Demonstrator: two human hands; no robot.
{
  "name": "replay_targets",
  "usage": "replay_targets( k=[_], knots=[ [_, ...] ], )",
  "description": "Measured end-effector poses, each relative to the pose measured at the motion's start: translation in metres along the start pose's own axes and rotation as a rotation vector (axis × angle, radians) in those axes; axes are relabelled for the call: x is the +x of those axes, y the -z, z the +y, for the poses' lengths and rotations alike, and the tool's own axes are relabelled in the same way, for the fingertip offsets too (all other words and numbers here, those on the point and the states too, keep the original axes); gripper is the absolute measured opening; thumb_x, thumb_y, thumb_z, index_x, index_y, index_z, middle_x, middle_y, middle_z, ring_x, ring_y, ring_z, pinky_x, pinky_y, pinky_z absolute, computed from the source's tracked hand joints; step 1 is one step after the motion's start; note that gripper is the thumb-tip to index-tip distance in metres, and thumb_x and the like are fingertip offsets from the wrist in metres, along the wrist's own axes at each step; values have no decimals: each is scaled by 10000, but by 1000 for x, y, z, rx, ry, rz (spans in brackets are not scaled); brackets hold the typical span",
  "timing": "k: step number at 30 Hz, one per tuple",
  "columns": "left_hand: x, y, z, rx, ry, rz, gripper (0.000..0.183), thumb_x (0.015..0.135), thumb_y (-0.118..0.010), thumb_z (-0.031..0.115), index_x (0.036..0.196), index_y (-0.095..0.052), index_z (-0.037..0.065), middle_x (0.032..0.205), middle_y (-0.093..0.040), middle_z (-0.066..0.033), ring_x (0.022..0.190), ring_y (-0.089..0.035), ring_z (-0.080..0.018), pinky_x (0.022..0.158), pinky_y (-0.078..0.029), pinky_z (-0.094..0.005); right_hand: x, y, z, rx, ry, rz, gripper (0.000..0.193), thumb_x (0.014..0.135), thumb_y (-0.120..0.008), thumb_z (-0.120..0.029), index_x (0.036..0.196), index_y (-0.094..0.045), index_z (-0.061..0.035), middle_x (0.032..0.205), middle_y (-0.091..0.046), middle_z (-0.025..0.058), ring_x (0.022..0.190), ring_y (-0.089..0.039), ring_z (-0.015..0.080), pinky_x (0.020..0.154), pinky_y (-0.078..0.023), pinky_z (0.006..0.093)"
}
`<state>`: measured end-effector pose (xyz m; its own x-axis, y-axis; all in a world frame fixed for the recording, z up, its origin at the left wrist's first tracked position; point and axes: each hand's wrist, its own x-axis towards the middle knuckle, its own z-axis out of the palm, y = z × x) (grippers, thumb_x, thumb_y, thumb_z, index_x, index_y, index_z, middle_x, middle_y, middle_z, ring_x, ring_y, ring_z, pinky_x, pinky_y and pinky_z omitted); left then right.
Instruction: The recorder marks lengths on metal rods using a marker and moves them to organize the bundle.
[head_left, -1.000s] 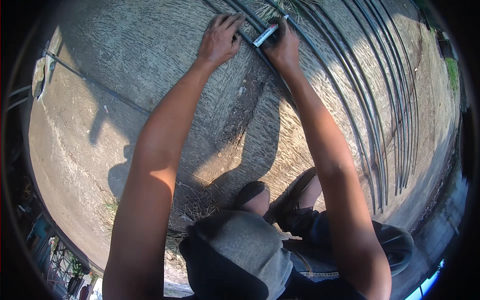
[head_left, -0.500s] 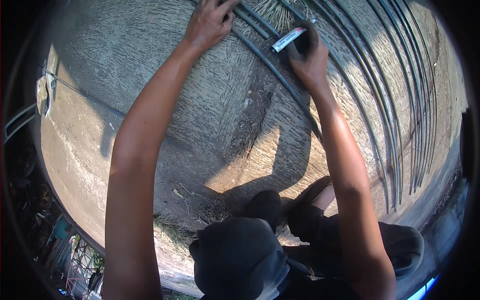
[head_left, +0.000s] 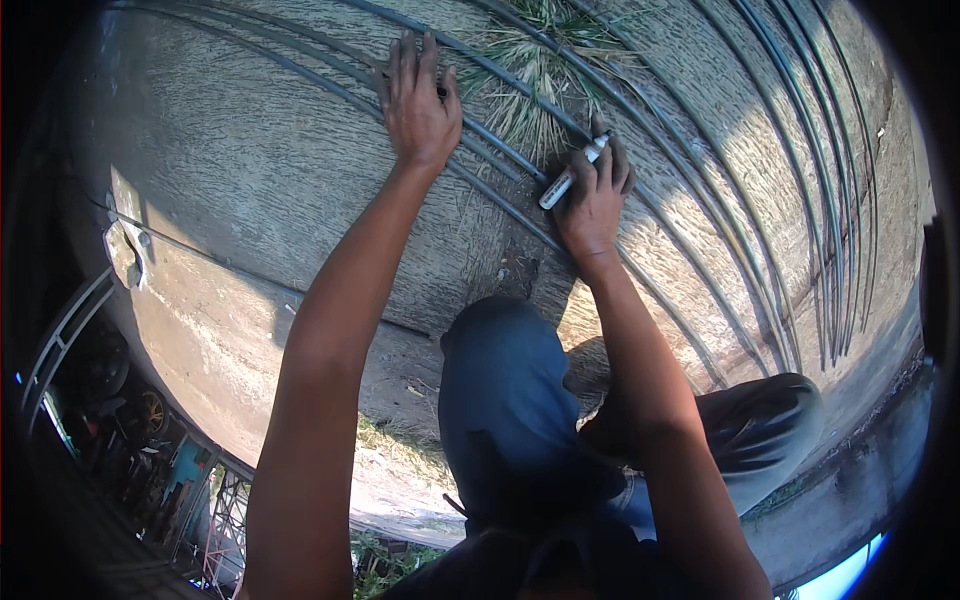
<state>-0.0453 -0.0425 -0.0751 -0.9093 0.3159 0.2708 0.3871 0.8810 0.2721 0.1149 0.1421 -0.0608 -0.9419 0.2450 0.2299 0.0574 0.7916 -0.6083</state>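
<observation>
My left hand (head_left: 422, 118) lies flat over several long, thin, dark metal rods (head_left: 300, 70), its fingers stretched out and slightly apart. To the right, my right hand (head_left: 592, 215) grips a white marker pen (head_left: 556, 191) between thumb and fingers. The pen slants across the hand, just past the end of a rod (head_left: 525, 163) that runs out from under my left hand. Whether its tip touches a rod cannot be made out, as my fingers cover part of it.
More long rods (head_left: 745, 200) curve along the right side of the rough concrete ground (head_left: 270, 170). A tuft of dry grass (head_left: 538, 85) grows among the rods. My bent knee (head_left: 505, 370) comes up between my arms. At the left edge stands a metal frame (head_left: 70, 335).
My left hand has opened from curled fingers to a flat hand on the rods. The right hand still holds the marker pen, now lower in the picture. The view has shifted, showing more grass.
</observation>
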Motion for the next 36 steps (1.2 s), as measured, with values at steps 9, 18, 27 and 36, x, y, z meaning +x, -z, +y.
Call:
replay_targets(
  k=[9, 18, 27, 36],
  knots=[
    [1, -3, 12, 27, 101, -198, 547, 1011, -453, 298, 1510, -404, 82, 1531, -417, -178, 1469, -298, -371, 1199, -120, -615, -5, 2, 16, -37, -200, -286, 267, 915, -464, -143, 1144, -590, -197, 1581, -357, 148, 1493, -260, 353, 1171, -156, 548],
    [8, 7, 10, 56, 92, -232, 592, 956, -452, 196, 1524, -366, 52, 1547, -377, -199, 1483, -259, -378, 1199, -110, -619, 6, 2, 8, -91, -217, -379, 317, 903, -465, -133, 1169, -578, -264, 1576, -359, 126, 1497, -262, 306, 1171, -194, 530],
    [5, 6, 14, 94, 92, -289, 666, 935, -476, 187, 1560, -275, 75, 1588, -308, -172, 1507, -199, -347, 1209, -90, -608, 2, 3, 4, -102, -254, -205, 324, 907, -451, -147, 1207, -570, -171, 1576, -339, 157, 1492, -272, 283, 1198, -228, 501],
    [1, 6, 11, 50, 85, -233, 685, 914, -493, 184, 1561, -278, 115, 1596, -307, -159, 1507, -200, -346, 1223, -54, -581, -6, -2, -1, -170, -217, -69, 355, 897, -438, -112, 1233, -552, -111, 1555, -366, 180, 1457, -314, 336, 1204, -233, 489]
  ],
)
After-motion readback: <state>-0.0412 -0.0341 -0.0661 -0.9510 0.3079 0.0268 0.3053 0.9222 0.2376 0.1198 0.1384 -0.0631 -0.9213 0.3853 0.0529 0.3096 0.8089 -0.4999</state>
